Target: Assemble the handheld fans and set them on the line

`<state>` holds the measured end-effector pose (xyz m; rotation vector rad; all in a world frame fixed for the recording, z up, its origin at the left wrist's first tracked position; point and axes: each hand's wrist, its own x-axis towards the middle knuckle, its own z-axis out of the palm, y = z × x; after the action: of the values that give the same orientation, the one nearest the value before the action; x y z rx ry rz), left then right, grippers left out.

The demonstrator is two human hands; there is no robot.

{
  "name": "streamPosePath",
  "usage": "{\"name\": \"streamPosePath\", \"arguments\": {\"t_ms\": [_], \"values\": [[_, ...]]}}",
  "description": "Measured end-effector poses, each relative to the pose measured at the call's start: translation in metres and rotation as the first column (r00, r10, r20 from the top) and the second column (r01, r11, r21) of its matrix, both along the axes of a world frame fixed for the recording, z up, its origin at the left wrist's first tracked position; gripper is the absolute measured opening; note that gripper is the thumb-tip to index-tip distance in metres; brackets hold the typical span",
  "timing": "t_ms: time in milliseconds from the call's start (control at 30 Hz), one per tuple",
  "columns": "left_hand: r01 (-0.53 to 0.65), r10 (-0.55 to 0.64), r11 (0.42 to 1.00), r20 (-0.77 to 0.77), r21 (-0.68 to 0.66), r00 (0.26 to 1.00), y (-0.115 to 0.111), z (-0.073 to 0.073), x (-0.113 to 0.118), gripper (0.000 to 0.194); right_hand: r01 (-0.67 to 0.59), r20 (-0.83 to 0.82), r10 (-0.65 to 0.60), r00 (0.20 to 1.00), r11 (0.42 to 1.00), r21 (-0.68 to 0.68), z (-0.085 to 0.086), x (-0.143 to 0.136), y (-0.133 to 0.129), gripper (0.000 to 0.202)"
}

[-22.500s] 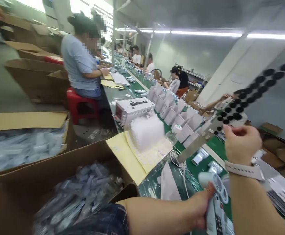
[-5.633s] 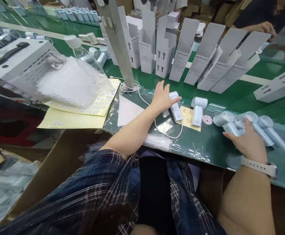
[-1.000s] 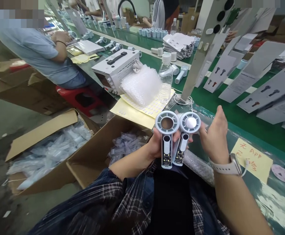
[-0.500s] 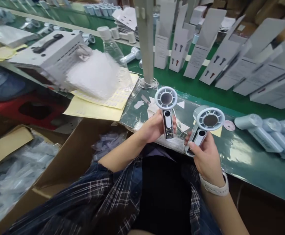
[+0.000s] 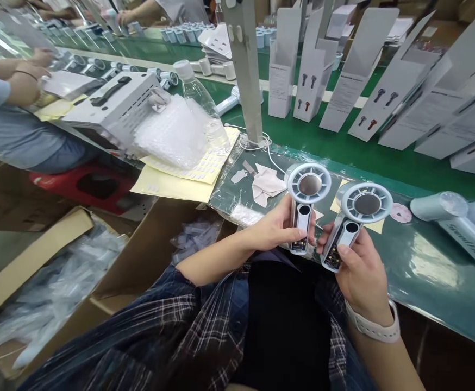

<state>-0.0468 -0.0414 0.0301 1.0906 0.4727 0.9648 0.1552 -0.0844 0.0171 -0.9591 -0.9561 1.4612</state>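
My left hand (image 5: pixel 280 225) is closed round the handle of a pale blue handheld fan (image 5: pixel 310 183), its thumb lying across the handle's front. A second handheld fan (image 5: pixel 367 203) of the same kind is gripped in my right hand (image 5: pixel 362 263), thumb on the lower handle. Both fans are held upright side by side, apart, above the front edge of the green work table (image 5: pixel 429 266). Each round head has a spoked ring and a dark centre. The handles' open fronts show a white strip, a black round hole and circuit board parts.
To the right lie more pale blue fans (image 5: pixel 466 228). Tall white boxes (image 5: pixel 345 76) stand open at the back. Left are a bubble-wrap bundle (image 5: pixel 172 130), yellow sticker sheets (image 5: pixel 168 187) and a metal post (image 5: pixel 248 81). A carton (image 5: pixel 139 271) sits below. A co-worker's arm (image 5: pixel 25 81) reaches in.
Both fans have shifted right and slightly down in view, and the left one is now closer to the right one. My left thumb now lies over the handle's front. The view has turned left.
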Motion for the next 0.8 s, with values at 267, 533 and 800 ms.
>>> {"name": "streamPosePath", "arguments": {"t_ms": [267, 533, 800], "values": [[-0.06, 0.058, 0.997, -0.033, -0.047, 0.998, 0.003, -0.008, -0.003, 0.059, -0.052, 0.031, 0.052, 0.998, 0.999, 0.003, 0.0, -0.004, 0.003, 0.035], [-0.06, 0.06, 0.998, 0.006, -0.033, 0.998, 0.004, -0.009, -0.008, 0.049, -0.016, 0.009, 0.016, 1.0, 1.0, -0.023, 0.001, -0.009, 0.002, 0.029], [-0.135, 0.135, 0.988, -0.002, -0.075, 0.991, 0.008, -0.011, -0.008, 0.05, 0.023, 0.001, -0.023, 1.0, 0.999, -0.043, 0.003, -0.016, 0.003, 0.029]]}}
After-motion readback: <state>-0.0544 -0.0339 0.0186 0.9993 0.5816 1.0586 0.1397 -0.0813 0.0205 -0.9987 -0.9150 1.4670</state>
